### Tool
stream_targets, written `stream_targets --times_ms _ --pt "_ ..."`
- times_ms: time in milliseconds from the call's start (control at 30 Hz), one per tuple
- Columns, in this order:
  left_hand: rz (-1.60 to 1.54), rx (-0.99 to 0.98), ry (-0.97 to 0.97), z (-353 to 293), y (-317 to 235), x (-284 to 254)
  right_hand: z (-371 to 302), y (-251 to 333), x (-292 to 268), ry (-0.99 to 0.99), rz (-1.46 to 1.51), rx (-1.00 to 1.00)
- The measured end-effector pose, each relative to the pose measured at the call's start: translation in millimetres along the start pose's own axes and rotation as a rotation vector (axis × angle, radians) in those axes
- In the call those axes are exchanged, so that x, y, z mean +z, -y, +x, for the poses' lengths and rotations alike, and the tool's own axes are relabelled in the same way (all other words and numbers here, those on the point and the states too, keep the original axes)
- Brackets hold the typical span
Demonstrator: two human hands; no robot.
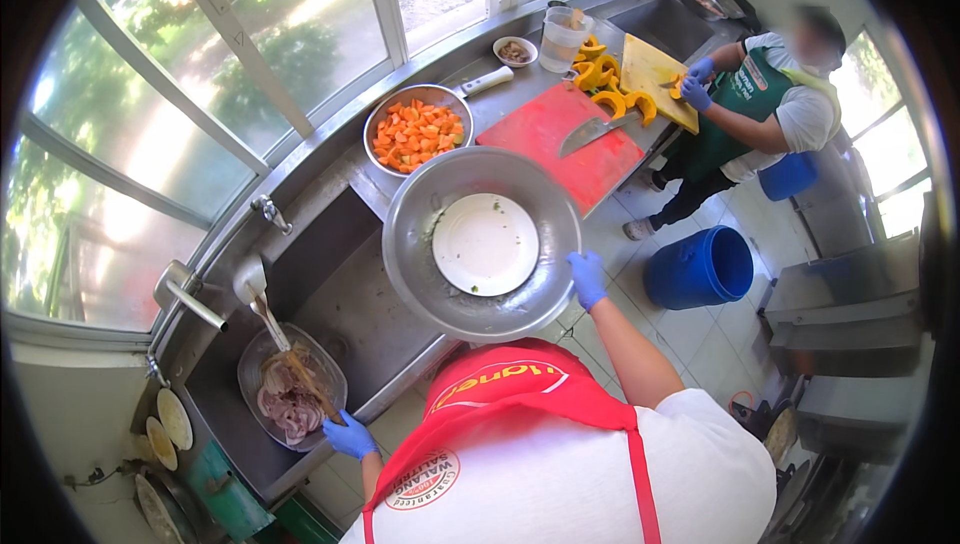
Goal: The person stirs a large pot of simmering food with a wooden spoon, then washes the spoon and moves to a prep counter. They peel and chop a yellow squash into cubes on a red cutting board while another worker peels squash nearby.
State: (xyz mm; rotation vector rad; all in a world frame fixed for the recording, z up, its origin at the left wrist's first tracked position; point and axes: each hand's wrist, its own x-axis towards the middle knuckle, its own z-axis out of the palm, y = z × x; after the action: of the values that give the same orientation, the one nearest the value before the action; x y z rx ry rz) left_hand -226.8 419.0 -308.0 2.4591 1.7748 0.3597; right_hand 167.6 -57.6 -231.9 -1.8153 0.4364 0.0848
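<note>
Red apron (585, 391): nearest us.
Right hand (588, 280): we clasp the steel basin (415, 244), white plate (485, 244) inside.
Left hand (349, 435): at the wooden handle (312, 382); grip, we cannot tell.

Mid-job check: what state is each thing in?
Metal bowl: held at its rim by the right hand
White plate: inside the bowl, green specks on it
Pan: uncovered, full of cut orange pieces
Clear tub: uncovered, pink slices inside
Knife: lying on the red board
Blue bin: open-topped
Left hand: at the wooden handle, grip unclear
</note>
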Motion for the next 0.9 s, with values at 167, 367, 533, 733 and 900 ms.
stream_targets --times_ms 167,367,533,733,900 --pt "-0.009 0.015 0.029 15 -27 -11 8 -20 -46 -0.198 0.049 -0.003" --pt "-0.316 0.344 -0.338 75 -142 -18 38 -9 -68 -0.403 0.082 -0.051" --pt "-0.582 0.631 -0.525 184 -338 -37 84 -16 -86 -0.496 -0.179 -0.106" --pt "-0.292 0.549 -0.289 297 -413 -44 104 -3 -80 -0.356 0.039 0.097" --pt "-0.230 0.459 -0.052 303 -413 -70 97 53 -78 -0.990 -0.253 -0.355"
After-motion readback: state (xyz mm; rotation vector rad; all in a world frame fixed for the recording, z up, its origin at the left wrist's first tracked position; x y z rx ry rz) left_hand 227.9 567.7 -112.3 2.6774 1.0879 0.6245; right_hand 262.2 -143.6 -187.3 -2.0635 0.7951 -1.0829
